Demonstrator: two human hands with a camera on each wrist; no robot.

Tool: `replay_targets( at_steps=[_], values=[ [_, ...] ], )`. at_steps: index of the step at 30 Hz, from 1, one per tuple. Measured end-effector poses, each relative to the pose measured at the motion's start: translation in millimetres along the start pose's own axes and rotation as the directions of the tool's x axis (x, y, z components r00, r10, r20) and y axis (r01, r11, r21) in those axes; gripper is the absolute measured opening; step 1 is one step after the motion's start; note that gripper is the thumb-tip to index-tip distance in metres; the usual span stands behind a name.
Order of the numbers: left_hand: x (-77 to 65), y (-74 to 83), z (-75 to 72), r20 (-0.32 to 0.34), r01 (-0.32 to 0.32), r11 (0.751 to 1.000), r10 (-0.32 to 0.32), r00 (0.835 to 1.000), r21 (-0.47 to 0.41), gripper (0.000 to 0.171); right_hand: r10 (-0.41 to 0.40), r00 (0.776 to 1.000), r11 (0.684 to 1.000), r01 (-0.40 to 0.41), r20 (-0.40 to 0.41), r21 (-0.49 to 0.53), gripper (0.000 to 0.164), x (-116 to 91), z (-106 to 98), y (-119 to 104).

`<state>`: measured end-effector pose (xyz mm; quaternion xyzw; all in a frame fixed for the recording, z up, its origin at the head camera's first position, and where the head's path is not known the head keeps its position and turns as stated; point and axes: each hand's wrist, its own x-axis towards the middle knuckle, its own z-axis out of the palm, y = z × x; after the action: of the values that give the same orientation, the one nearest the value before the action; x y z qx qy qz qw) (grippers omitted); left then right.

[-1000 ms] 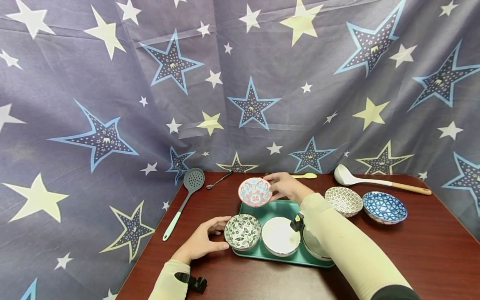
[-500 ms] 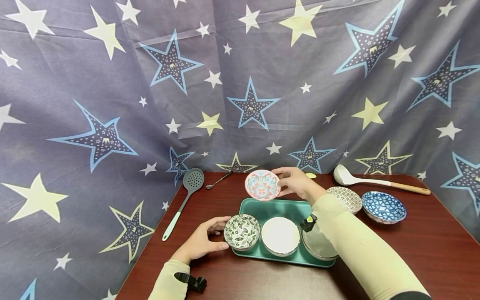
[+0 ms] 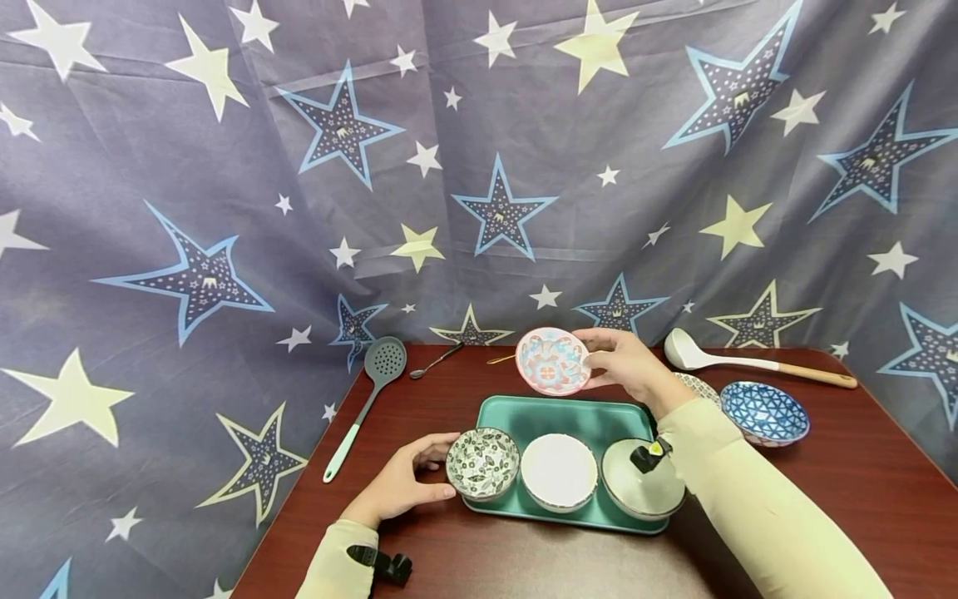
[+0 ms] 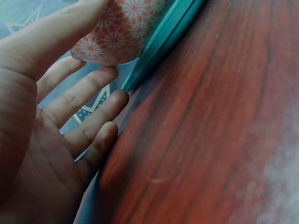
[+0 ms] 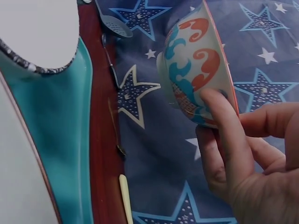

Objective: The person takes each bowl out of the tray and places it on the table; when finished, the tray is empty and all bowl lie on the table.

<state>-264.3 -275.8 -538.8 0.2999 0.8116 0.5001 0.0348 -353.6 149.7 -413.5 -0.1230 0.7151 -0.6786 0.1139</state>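
Observation:
My right hand (image 3: 617, 362) pinches the rim and side of a small bowl (image 3: 552, 363) with a pink and blue pattern. That bowl is held tilted in the air behind the green tray (image 3: 524, 408); in the right wrist view its outside shows orange and blue swirls. At the tray's left end sits a leaf-patterned bowl (image 3: 482, 464), red with white flowers outside in the left wrist view. Beside it rests my left hand (image 3: 404, 481), thumb and fingertips at its side, fingers loosely extended. A white bowl (image 3: 560, 472) and a pale grey-white bowl (image 3: 639, 487) stand along the tray.
A grey slotted skimmer (image 3: 386, 361) and a small spoon (image 3: 434, 363) lie at the left. At the right are a white ladle (image 3: 692, 356), a blue-patterned bowl (image 3: 765, 412) and a dotted bowl (image 3: 699, 388), partly behind my right arm. A star-printed curtain (image 3: 419, 166) hangs behind.
My right hand has carried the pink and blue bowl to the right and slightly up, away from behind the leaf-patterned bowl. The left hand has stayed still.

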Motion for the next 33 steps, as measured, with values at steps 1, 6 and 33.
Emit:
replay_targets(
  at_steps=[1, 6, 33],
  values=[
    [0.0, -0.4, -0.1, 0.001, 0.0, 1.0, 0.0, 1.0, 0.0, 0.074, -0.004, 1.0, 1.0, 0.004, -0.005, 0.001, 0.053, -2.3, -2.5, -0.5],
    [-0.2, -0.7, 0.1, 0.0, 0.022, 1.0, -0.022, 1.0, 0.003, 0.075, -0.026, 0.999, 1.0, 0.027, -0.04, 0.009, 0.053, -14.6, -13.1, -1.6],
    [0.9, -2.4, 2.0, -0.003, 0.018, 1.0, -0.018, 1.0, 0.016, 0.075, -0.167, 0.961, 0.976, 0.192, -0.219, 0.099, 0.048, -113.5, -100.7, 19.8]
  ],
)
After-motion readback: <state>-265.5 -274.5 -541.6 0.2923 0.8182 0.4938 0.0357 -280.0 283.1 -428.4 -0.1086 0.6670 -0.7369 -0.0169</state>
